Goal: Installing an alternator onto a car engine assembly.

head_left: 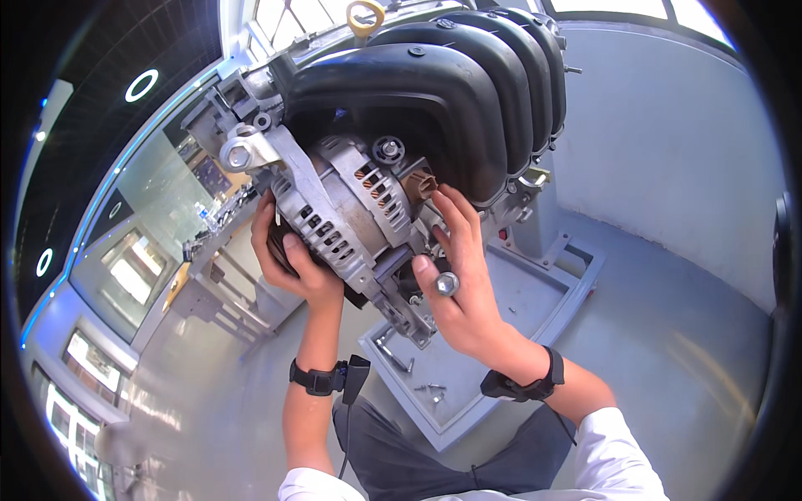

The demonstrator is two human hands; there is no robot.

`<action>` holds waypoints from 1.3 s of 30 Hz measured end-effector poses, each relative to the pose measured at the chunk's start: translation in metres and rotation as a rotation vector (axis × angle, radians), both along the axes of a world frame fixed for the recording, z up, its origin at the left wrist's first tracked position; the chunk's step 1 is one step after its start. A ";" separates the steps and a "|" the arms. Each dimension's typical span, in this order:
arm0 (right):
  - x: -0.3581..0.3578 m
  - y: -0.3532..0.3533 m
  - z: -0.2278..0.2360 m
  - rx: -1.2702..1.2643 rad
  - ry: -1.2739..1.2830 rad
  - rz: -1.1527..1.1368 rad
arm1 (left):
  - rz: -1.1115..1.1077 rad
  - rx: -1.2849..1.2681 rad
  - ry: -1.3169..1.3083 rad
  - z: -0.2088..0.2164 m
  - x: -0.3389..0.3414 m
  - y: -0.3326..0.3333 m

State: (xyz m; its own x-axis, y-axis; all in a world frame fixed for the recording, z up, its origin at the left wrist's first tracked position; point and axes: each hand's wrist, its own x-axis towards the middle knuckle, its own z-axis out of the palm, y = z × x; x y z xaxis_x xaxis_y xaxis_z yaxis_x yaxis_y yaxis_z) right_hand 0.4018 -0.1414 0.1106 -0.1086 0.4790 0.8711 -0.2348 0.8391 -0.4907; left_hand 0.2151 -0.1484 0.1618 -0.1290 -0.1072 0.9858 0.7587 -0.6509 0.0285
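A silver alternator (347, 209) with slotted housing and copper windings sits at the front of an engine, below its black intake manifold (418, 79). My left hand (294, 263) wraps around the alternator's dark pulley side, thumb resting on the near edge. At the other end, my right hand (468, 284) is curled, its fingertips beside the brown connector (419, 184). A long bolt (448, 285) lies between its thumb and fingers, the hex head pointing toward me. Below the housing hangs a metal bracket (405, 313). The far sides of both hands' grips are hidden.
Beneath the engine stands a grey stand with a raised-rim tray (443, 430); loose bolts (432, 388) and a metal tool (394, 355) lie in it. A yellow dipstick ring (365, 18) sticks up behind. A workbench (213, 288) stands to the left, a pale wall (668, 159) to the right.
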 end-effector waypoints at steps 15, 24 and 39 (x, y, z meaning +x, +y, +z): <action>-0.020 -0.015 -0.016 0.015 -0.076 0.211 | 0.484 -0.004 -0.092 -0.025 -0.024 -0.028; -0.024 -0.015 -0.023 0.036 -0.098 0.253 | -0.389 -0.108 -0.640 -0.010 0.028 -0.042; -0.022 -0.007 -0.031 -0.007 -0.146 0.098 | 0.318 -0.151 -0.360 -0.011 0.017 -0.032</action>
State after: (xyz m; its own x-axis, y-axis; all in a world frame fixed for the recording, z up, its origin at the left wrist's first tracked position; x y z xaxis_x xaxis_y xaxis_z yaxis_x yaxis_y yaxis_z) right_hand 0.3794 -0.1480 0.0795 -0.2800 0.4656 0.8395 -0.2418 0.8121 -0.5311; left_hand 0.2324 -0.1809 0.1510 -0.4477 -0.0561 0.8924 0.8435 -0.3575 0.4008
